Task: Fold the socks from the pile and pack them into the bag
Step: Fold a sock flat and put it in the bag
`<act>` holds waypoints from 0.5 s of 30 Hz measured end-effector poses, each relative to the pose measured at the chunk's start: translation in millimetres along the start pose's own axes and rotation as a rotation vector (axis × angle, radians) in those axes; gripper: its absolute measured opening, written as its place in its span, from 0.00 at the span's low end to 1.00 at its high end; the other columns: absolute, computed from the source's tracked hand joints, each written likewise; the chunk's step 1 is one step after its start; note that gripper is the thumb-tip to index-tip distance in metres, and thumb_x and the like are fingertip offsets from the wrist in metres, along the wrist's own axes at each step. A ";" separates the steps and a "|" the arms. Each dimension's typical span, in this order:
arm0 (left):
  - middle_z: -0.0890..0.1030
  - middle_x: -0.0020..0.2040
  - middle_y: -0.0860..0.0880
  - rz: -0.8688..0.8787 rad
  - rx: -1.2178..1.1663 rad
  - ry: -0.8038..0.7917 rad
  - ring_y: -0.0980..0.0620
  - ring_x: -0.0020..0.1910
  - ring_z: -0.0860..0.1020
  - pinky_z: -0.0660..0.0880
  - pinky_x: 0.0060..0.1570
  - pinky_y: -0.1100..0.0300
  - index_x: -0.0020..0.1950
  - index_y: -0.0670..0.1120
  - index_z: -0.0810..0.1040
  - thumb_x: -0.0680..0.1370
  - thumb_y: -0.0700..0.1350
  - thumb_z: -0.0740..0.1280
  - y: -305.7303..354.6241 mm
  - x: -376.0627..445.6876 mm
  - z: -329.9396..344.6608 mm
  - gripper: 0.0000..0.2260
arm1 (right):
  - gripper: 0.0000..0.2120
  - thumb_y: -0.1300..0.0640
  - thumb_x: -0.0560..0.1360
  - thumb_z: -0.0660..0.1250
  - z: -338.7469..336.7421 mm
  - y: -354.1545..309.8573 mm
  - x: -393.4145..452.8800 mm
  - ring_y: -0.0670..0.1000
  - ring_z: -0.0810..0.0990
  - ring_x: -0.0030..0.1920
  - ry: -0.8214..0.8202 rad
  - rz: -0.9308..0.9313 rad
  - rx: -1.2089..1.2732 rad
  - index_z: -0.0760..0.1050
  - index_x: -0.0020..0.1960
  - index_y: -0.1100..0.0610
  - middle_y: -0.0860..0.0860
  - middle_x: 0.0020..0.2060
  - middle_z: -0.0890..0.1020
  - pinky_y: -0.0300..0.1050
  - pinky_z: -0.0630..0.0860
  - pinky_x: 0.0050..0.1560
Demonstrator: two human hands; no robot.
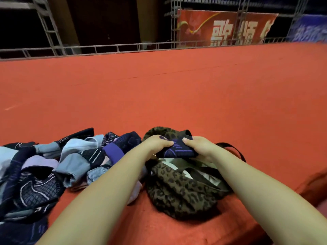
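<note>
sock pile (40, 167): cut off by left and bottom edges | bag (178, 188): inside mostly hidden behind folded sock (178, 149) and forearms | hands: fingers under the sock hidden | red banner (224, 27): lettering blurred, partly behind metal truss (174, 23) | blue banner (309, 29): cut off at right, unreadable
</note>
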State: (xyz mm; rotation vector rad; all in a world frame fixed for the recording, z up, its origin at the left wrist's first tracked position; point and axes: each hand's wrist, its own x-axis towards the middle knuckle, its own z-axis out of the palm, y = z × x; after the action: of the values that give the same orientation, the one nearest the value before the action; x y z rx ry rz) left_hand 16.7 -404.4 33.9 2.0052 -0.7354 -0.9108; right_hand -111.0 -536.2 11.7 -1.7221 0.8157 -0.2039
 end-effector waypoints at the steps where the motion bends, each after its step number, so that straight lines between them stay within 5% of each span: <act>1: 0.77 0.53 0.47 -0.022 0.077 0.015 0.48 0.48 0.76 0.72 0.46 0.56 0.56 0.50 0.73 0.74 0.52 0.69 -3.1 4.8 0.1 0.14 | 0.15 0.46 0.77 0.64 1.6 -1.0 4.8 0.53 0.81 0.41 -0.009 -0.037 -0.084 0.78 0.45 0.58 0.54 0.42 0.83 0.48 0.76 0.48; 3: 0.71 0.65 0.46 -0.056 0.168 0.040 0.45 0.58 0.74 0.74 0.50 0.54 0.72 0.50 0.62 0.74 0.53 0.69 -9.0 15.4 0.9 0.30 | 0.13 0.48 0.79 0.62 0.0 -1.9 20.2 0.49 0.79 0.39 -0.003 -0.094 -0.237 0.76 0.42 0.56 0.50 0.39 0.81 0.43 0.72 0.43; 5: 0.67 0.71 0.46 -0.045 0.196 0.028 0.44 0.62 0.73 0.73 0.51 0.55 0.77 0.52 0.52 0.75 0.53 0.68 -13.7 22.9 3.6 0.36 | 0.13 0.47 0.79 0.62 -4.2 0.9 34.6 0.51 0.80 0.44 0.018 -0.104 -0.361 0.77 0.48 0.56 0.50 0.44 0.82 0.46 0.75 0.47; 7: 0.65 0.72 0.46 -0.036 0.247 0.002 0.45 0.63 0.72 0.72 0.52 0.57 0.77 0.52 0.51 0.75 0.55 0.66 -16.7 30.0 7.5 0.36 | 0.14 0.46 0.78 0.62 -10.4 1.9 47.3 0.52 0.80 0.47 0.016 -0.096 -0.488 0.76 0.52 0.56 0.51 0.47 0.81 0.48 0.75 0.48; 11: 0.62 0.75 0.48 0.004 0.159 0.080 0.46 0.68 0.68 0.69 0.64 0.54 0.76 0.51 0.56 0.78 0.58 0.60 -19.6 43.6 11.2 0.30 | 0.14 0.46 0.78 0.62 -17.2 -4.8 55.2 0.49 0.74 0.33 -0.073 -0.039 -0.416 0.72 0.41 0.56 0.51 0.36 0.77 0.36 0.69 0.30; 15: 0.60 0.76 0.51 0.041 0.095 0.133 0.49 0.73 0.61 0.59 0.68 0.55 0.76 0.51 0.57 0.79 0.60 0.55 -21.5 53.3 7.2 0.28 | 0.15 0.46 0.77 0.63 2.3 6.1 69.8 0.55 0.78 0.39 -0.173 -0.018 -0.162 0.75 0.41 0.57 0.55 0.38 0.81 0.50 0.74 0.44</act>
State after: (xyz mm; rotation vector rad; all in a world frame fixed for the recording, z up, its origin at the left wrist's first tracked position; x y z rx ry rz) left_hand 45.2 -436.2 -5.2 2.1034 -0.7536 -0.7228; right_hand -60.5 -577.7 -13.6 -1.8706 0.7050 0.0006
